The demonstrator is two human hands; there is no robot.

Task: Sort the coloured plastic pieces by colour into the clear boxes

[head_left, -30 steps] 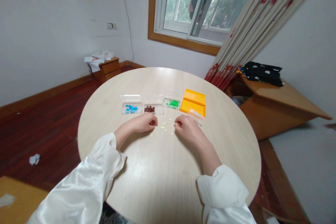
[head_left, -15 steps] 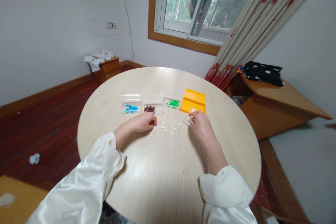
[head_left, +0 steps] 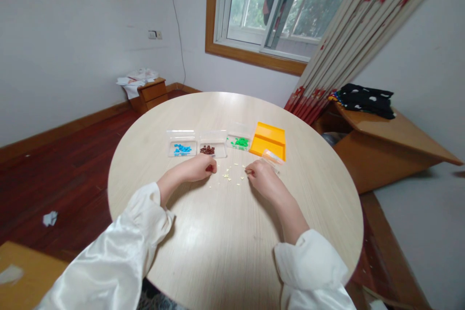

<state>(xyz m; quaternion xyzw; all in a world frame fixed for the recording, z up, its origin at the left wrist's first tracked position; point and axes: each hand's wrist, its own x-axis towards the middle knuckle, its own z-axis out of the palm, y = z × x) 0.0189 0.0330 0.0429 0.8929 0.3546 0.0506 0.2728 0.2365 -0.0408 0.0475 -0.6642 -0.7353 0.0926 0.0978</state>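
Small pale yellow pieces (head_left: 228,176) lie scattered on the table between my hands. My left hand (head_left: 198,168) rests closed at their left edge, in front of the box of brown pieces; whatever its curled fingers hold is hidden. On the right side, my right hand (head_left: 264,178) pinches down at the tabletop, its fingertips at the spot of one pale yellow piece, which they cover. Partly hidden behind that hand is a clear plastic box (head_left: 273,157), by the front of the open yellow box (head_left: 268,141).
Behind my hands, open clear boxes hold blue pieces (head_left: 182,148), brown pieces (head_left: 207,149) and green pieces (head_left: 240,142). They stand in a row on the round wooden table (head_left: 232,252). A tilted brown cabinet (head_left: 392,145) with dark cloth stands to the right.
My right hand has moved left and down from the clear box to a pale yellow piece at the right edge of the scatter. My left hand has stayed in place.
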